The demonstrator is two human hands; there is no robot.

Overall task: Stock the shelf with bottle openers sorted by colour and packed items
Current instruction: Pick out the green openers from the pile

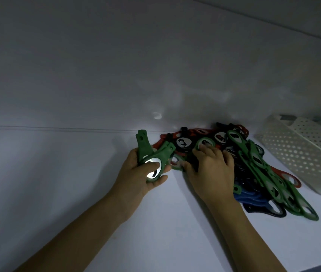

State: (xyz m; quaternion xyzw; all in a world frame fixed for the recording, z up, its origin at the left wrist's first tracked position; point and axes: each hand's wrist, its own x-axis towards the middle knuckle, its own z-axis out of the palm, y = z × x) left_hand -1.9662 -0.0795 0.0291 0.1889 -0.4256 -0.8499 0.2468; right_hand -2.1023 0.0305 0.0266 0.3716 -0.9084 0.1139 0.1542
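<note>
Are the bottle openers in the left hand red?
No, the left hand grips green bottle openers, their shiny metal heads showing under the thumb.

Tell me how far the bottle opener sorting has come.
Early. No sorted group lies on the shelf yet. The left hand holds green bottle openers; the right hand rests on the mixed pile. Green, red, black and blue ones are left to sort.
</note>
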